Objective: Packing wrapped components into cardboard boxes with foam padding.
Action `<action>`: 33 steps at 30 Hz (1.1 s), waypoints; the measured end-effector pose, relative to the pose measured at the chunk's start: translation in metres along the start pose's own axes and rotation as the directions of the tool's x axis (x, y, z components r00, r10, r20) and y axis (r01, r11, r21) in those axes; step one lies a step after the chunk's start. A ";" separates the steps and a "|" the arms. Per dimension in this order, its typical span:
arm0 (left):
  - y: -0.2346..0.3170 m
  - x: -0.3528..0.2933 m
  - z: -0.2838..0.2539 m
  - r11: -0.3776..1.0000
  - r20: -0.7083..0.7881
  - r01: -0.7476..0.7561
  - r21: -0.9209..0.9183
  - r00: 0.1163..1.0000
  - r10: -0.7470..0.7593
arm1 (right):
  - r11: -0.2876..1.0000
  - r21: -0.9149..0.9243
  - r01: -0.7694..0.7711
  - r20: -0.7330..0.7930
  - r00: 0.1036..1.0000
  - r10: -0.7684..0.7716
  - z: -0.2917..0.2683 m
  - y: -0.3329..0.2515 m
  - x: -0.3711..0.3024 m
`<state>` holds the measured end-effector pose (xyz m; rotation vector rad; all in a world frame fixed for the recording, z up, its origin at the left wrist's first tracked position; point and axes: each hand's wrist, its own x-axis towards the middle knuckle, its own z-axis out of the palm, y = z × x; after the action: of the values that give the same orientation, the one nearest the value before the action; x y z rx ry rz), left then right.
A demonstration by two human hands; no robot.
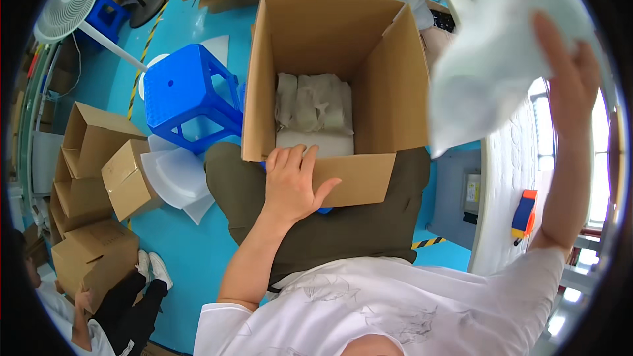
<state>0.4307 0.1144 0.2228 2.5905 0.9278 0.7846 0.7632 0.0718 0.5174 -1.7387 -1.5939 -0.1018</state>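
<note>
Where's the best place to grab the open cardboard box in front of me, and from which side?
Probably grip the box by the upper edges of its left wall and right wall, one hand from each side: these walls rise opposite each other, with open rims. Your left hand rests at the near side; your right hand holds blurred white wrapping, so free it first.

No readable text, small label (473, 190) on grey cabinet (448, 183), illegible

Open room above the white bundles (315, 102), tall carton walls (403, 89) around.
</note>
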 end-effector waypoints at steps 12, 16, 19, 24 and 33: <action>-0.004 -0.001 0.002 0.991 -0.041 -0.037 -0.127 0.999 0.032 | 0.903 -0.400 0.156 0.658 0.734 0.164 0.298 0.025 0.019; -0.008 -0.004 0.001 0.991 -0.038 -0.037 -0.127 0.999 0.032 | 0.838 -0.542 0.058 0.664 0.640 0.385 0.340 0.055 0.016; -0.010 -0.004 0.002 0.990 -0.029 -0.038 -0.138 0.999 0.035 | 0.831 -0.556 0.000 0.651 0.622 0.435 0.363 0.093 0.007; -0.010 -0.001 -0.001 0.988 -0.024 -0.062 -0.145 0.998 0.059 | 0.798 -0.562 0.218 0.677 0.675 0.293 0.378 0.133 0.001; -0.012 -0.002 0.001 0.987 -0.016 -0.038 -0.157 0.999 0.036 | 0.852 -0.412 0.322 0.770 0.623 0.137 0.375 0.148 -0.012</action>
<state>0.4243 0.1222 0.2163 2.4748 0.7889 0.8498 0.7326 0.2851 0.1762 -2.2949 -2.4858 0.2470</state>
